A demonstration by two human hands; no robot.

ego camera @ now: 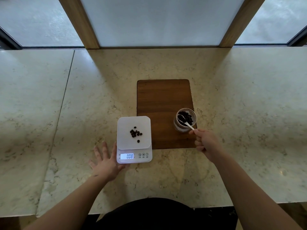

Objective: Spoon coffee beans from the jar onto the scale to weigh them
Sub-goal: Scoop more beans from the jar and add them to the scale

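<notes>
A white digital scale (pixel 123 140) sits on the stone counter, its lit display reading 008. Several dark coffee beans (pixel 135 133) lie on its platform. To its right a small glass jar (pixel 184 128) of beans stands on the near right corner of a dark wooden board (pixel 161 100). My right hand (pixel 205 143) pinches the handle of a white spoon (pixel 186 122), whose bowl holds beans over the jar mouth. My left hand (pixel 106 161) rests flat with fingers spread against the scale's left front corner.
The pale marble counter (pixel 74 105) stretches wide on both sides, with a seam at the left. Wooden posts and a frosted panel (pixel 159 20) stand along the far edge. The counter's near edge is just in front of my body.
</notes>
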